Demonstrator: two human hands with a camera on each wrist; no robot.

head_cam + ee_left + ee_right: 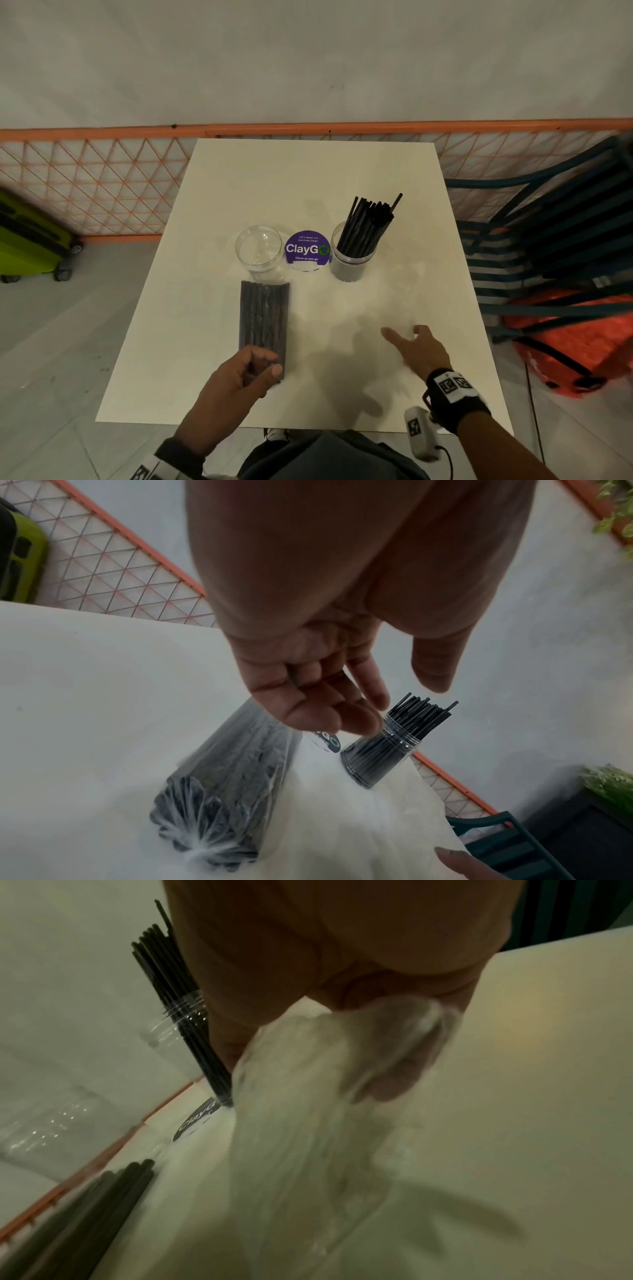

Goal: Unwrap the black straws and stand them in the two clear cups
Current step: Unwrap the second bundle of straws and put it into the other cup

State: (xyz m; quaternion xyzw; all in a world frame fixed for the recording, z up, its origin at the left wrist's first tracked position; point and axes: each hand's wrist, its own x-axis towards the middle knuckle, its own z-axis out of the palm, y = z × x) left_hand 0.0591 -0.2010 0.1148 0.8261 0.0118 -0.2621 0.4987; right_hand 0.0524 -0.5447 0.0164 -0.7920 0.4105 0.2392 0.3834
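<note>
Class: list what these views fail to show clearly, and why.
Right wrist view: motion blur smears the clear plastic wrapper; whether the right hand grips it is unclear.
Left wrist view: the left hand covers most of the round purple sticker.
Head view: black straws in the clear plastic cup are too packed to count.

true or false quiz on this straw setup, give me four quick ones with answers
1. Both clear cups hold straws. False: the left cup is empty; only the right cup holds black straws.
2. The left hand holds the wrapped bundle at its near end. True.
3. The purple sticker lies between the two cups. True.
4. The wrapped bundle stands upright in a cup. False: it lies flat on the table, just in front of the left cup.
</note>
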